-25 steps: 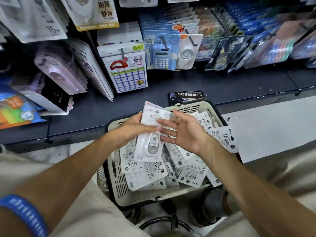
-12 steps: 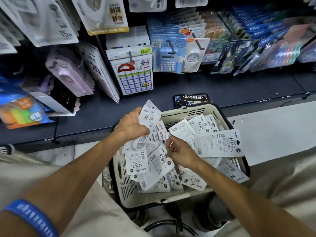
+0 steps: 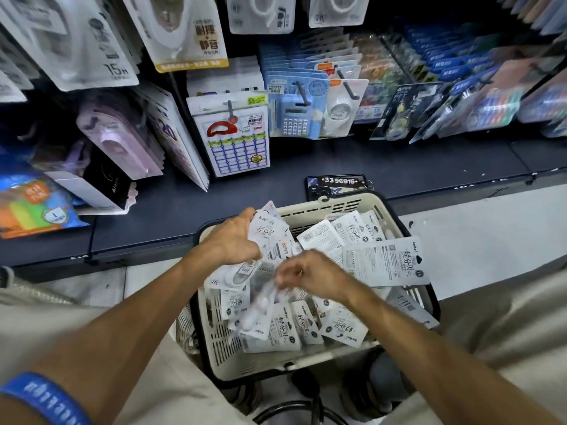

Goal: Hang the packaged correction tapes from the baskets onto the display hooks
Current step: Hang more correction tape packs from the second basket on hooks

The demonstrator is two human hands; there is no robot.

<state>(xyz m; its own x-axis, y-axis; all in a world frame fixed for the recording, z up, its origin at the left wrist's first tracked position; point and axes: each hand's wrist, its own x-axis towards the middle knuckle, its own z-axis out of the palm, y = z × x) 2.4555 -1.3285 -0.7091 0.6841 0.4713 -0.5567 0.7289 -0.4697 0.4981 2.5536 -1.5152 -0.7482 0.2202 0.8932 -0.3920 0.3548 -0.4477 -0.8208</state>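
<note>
Down over the cream basket (image 3: 310, 210), white printed correction tape packs (image 3: 385, 265) lie heaped inside, the left hand (image 3: 233, 240) gripping a small stack while the right hand (image 3: 313, 276) pinches a blurred pack (image 3: 260, 311).

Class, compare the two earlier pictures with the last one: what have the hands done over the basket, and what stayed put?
The right hand, open a second ago, dropped into the basket and now pinches a blurred packet, lifting it. The left hand keeps gripping its stack of packets. The basket and the hanging display goods are unchanged.
</note>
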